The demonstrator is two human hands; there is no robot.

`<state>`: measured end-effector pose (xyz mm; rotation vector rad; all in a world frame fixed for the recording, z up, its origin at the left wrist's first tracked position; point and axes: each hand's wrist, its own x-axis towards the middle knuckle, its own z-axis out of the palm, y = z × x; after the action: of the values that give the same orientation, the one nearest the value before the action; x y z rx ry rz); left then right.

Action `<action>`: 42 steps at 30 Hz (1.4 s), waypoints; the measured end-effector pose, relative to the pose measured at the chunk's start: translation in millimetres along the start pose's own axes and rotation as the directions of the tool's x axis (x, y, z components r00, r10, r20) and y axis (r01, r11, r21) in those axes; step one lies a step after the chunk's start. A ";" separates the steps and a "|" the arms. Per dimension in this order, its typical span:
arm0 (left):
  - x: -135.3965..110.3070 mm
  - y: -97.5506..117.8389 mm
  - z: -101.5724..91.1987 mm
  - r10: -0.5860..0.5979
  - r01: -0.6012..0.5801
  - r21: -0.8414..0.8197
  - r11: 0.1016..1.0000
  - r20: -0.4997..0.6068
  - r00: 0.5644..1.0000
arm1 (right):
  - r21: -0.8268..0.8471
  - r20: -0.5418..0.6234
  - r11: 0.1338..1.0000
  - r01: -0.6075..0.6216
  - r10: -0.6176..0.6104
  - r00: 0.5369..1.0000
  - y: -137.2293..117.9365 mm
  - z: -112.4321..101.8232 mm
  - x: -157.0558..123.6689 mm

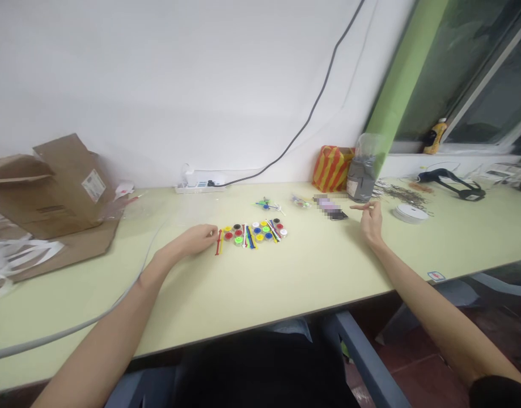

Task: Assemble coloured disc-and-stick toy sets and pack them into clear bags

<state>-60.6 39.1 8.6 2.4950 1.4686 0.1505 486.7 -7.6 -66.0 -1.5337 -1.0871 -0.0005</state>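
Pale worktop under white wall. Left hand curled at red stick, just beside paint pots; pinch or mere touch, cannot tell. Right hand loose, empty, well apart. Risk: careless sweep likely scatters pots.

A small workroom: beyond both hands, a power strip on the workbench; left, torn cardboard boxes.

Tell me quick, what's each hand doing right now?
Left hand: curled, fingertips at the red stick, hold unclear.
Right hand: open, holding nothing.
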 end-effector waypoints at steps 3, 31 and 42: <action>0.2 -1.2 0.3 0.006 -0.006 -0.002 1.000 -0.006 1.000 | -0.007 0.004 1.000 0.031 -0.031 1.000 -4.6 2.8 -1.4; 1.7 -5.3 8.7 -0.025 0.025 0.004 1.000 -0.115 0.993 | -0.458 0.670 0.701 0.546 -0.132 0.731 -86.8 150.0 7.0; 2.6 -5.2 10.9 -0.022 0.030 0.058 0.998 -0.138 0.990 | -0.216 0.633 0.772 0.598 -0.356 0.688 -126.1 164.9 -25.2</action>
<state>-61.4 42.2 -3.4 2.5570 1.5803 0.2835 304.1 88.4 -32.1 -1.5960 -2.0793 -0.1680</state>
